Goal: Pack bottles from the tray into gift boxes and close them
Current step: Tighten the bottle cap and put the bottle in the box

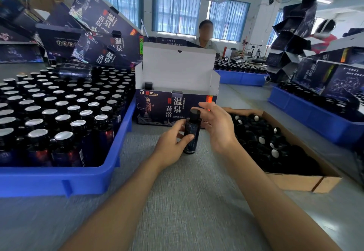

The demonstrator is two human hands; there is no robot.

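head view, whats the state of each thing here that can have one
gift box: open, lid flap up, one capped bottle inside at its left
held bottle: upright, black cap on
left hand: grips the held bottle's body
right hand: at the black cap, fingers loosely spread, grip unclear
blue tray: nearly full
tray bottles: upright, foil-sealed, no caps
cardboard box: open, holding loose black caps

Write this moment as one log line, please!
left hand: holds bottle | right hand: touches cap | box: open behind bottle
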